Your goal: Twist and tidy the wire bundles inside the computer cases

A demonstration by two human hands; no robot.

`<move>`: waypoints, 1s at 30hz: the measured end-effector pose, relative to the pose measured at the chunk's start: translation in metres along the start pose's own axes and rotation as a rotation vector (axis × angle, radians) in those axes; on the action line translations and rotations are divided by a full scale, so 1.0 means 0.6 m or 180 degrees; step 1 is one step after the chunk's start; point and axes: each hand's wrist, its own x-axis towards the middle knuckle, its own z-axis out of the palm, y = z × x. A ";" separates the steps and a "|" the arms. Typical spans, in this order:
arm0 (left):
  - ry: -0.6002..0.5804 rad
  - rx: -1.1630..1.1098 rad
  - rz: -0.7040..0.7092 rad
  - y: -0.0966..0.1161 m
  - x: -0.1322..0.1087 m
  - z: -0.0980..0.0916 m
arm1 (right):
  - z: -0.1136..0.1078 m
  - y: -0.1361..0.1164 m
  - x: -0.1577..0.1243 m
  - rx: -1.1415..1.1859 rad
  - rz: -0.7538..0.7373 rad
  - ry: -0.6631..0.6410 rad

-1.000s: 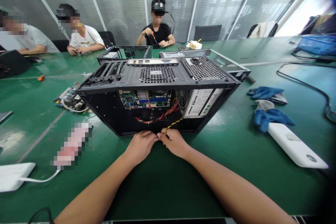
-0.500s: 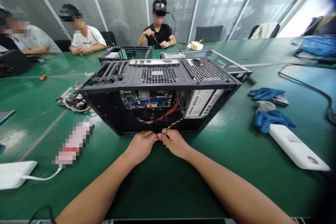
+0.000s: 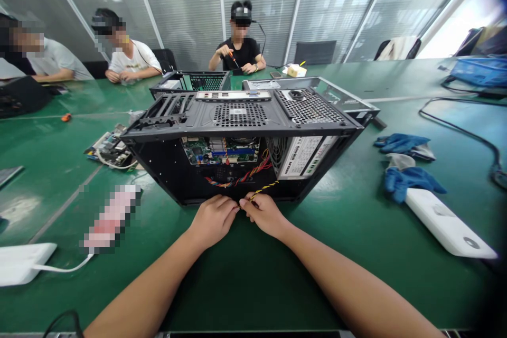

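Note:
An open black computer case (image 3: 237, 116) lies on its side on the green table (image 3: 253, 274), its motherboard (image 3: 222, 149) and power supply (image 3: 303, 153) showing inside. A yellow-and-black twisted cable (image 3: 264, 188) runs out of the case to my right hand (image 3: 263, 214), which pinches its end. My left hand (image 3: 213, 218) is closed right beside it, fingertips meeting at the cable end at the case's near edge. What the left fingers hold is hidden. A bundle of red, orange and blue wires (image 3: 237, 177) hangs inside the case.
Blue gloves (image 3: 404, 161) and a white device (image 3: 447, 224) lie at the right. A loose circuit board (image 3: 109, 149) sits left of the case, a white box with cord (image 3: 21, 269) at near left. Three people sit across the table; one holds a screwdriver (image 3: 233, 58).
My hands have stayed pinched together at the cable end. The view has shifted slightly; nothing else has moved.

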 end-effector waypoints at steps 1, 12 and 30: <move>0.0029 0.0006 0.0004 0.000 0.000 -0.001 | 0.000 -0.001 0.000 0.0013 0.0001 0.0033; 0.0026 -0.0232 -0.0091 0.003 0.005 -0.005 | -0.004 -0.003 0.004 0.0155 0.0060 -0.0078; 0.0081 -0.0819 -0.0543 0.002 0.007 -0.008 | -0.006 -0.002 0.002 0.0194 0.0028 -0.0092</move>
